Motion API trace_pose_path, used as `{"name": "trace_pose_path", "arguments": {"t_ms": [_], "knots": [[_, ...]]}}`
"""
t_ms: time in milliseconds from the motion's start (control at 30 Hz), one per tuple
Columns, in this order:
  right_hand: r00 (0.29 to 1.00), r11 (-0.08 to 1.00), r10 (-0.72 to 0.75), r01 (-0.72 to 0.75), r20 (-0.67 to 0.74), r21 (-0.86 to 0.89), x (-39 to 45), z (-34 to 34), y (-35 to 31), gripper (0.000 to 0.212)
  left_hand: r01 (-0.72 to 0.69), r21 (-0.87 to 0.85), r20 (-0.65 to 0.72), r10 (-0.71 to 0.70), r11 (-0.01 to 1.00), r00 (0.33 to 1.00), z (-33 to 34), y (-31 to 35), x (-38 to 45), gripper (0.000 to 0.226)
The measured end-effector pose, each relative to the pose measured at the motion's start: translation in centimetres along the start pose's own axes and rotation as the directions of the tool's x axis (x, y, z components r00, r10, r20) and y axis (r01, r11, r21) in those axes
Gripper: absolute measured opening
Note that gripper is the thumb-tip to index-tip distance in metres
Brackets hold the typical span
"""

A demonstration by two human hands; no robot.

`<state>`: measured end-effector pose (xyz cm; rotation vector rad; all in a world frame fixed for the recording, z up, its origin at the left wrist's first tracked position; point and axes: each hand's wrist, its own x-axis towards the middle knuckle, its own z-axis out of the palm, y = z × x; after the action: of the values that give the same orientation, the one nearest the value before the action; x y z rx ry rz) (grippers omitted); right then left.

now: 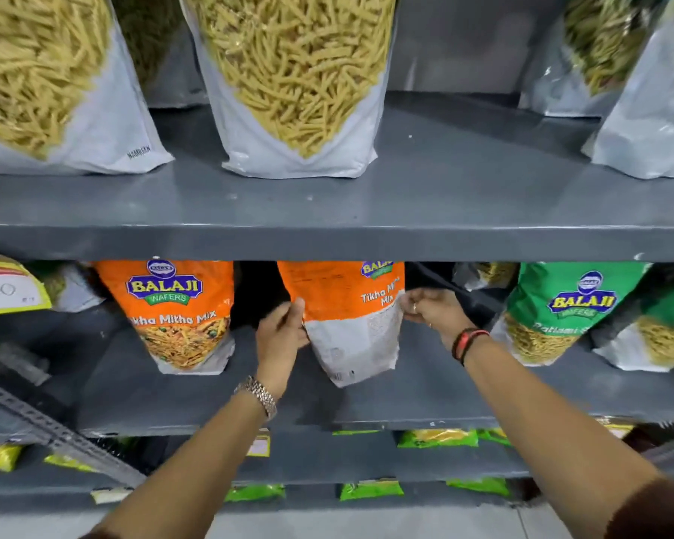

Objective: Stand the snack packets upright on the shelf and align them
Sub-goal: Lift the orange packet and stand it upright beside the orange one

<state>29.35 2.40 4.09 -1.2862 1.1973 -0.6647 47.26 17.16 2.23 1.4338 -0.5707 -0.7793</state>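
Note:
An orange and white snack packet [351, 324] stands on the grey middle shelf [425, 398], its back panel turned toward me. My left hand [283, 332] grips its left edge and my right hand [430, 311] pinches its right edge. The packet's top is hidden behind the shelf above. To its left a second orange packet [180, 317] stands upright, front facing out. At the right stands a green packet [561, 309], tilted slightly, with another green one [662, 336] beside it.
The upper shelf [366, 212] holds big white packets of yellow sticks [296, 83], with a gap right of centre. A yellow price tag [4, 285] sits at far left. Small green packets [436, 437] lie on lower shelves. A slotted metal strut [55, 429] crosses at lower left.

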Motion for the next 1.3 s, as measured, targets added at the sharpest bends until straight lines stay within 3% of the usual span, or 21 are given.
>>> {"name": "trace_pose_path", "arguments": {"t_ms": [133, 233, 333, 433, 500, 667, 800, 867, 1000, 1167, 1300], "knots": [[0.994, 0.991, -0.026, 0.012, -0.107, -0.133, 0.8, 0.6, 1.8, 0.008, -0.066, 0.160, 0.047, 0.060, 0.985, 0.997, 0.3, 0.1, 1.7, 0.026], [0.994, 0.989, -0.052, 0.038, -0.091, -0.144, 1.1, 0.5, 3.1, 0.009, -0.004, 0.192, 0.064, -0.009, 0.981, 0.998, 0.3, -0.9, 2.0, 0.034], [0.995, 0.990, -0.089, 0.085, -0.034, -0.111, 0.8, 0.3, 3.2, 0.019, 0.185, 0.254, 0.039, -0.202, 0.949, 0.979, 0.5, -2.3, 1.8, 0.044], [0.997, 0.991, -0.059, 0.063, 0.043, -0.115, 0.5, 0.2, 3.1, 0.029, 0.434, 0.321, 0.122, -0.491, 0.842, 0.862, 1.5, -4.0, 0.4, 0.060], [0.999, 0.993, -0.026, 0.029, 0.026, -0.117, 0.1, 0.0, 3.0, 0.036, 0.495, 0.300, 0.165, -0.556, 0.815, 0.815, 2.2, -4.4, -0.1, 0.064], [0.990, 0.994, 0.026, -0.040, -0.139, -0.098, -3.0, 0.4, 4.8, 0.056, 0.475, 0.193, 0.173, -0.506, 0.859, 0.845, 3.9, -4.0, 1.0, 0.064], [0.988, 0.998, -0.034, 0.026, -0.150, -0.055, -6.0, 3.3, 7.0, 0.065, 0.438, 0.163, 0.273, -0.467, 0.884, 0.841, 5.8, -3.4, 2.1, 0.059], [0.989, 0.998, -0.052, 0.047, -0.141, -0.037, -6.4, 4.5, 7.0, 0.063, 0.451, 0.111, 0.259, -0.464, 0.886, 0.847, 6.2, -3.3, 2.5, 0.062], [0.993, 0.997, -0.072, 0.071, -0.092, -0.012, -6.5, 3.6, 6.5, 0.061, 0.403, 0.206, 0.225, -0.444, 0.892, 0.867, 5.3, -2.8, 1.9, 0.054], [0.979, 0.995, -0.071, 0.082, -0.192, 0.049, -4.2, 0.5, 5.1, 0.047, 0.409, 0.255, 0.121, -0.449, 0.876, 0.886, 2.5, -3.9, -1.5, 0.063], [0.999, 0.998, 0.004, -0.002, -0.033, 0.066, -1.0, 1.2, 2.2, 0.060, 0.416, 0.239, 0.202, -0.464, 0.877, 0.862, 2.7, -4.6, -5.6, 0.050]]}}
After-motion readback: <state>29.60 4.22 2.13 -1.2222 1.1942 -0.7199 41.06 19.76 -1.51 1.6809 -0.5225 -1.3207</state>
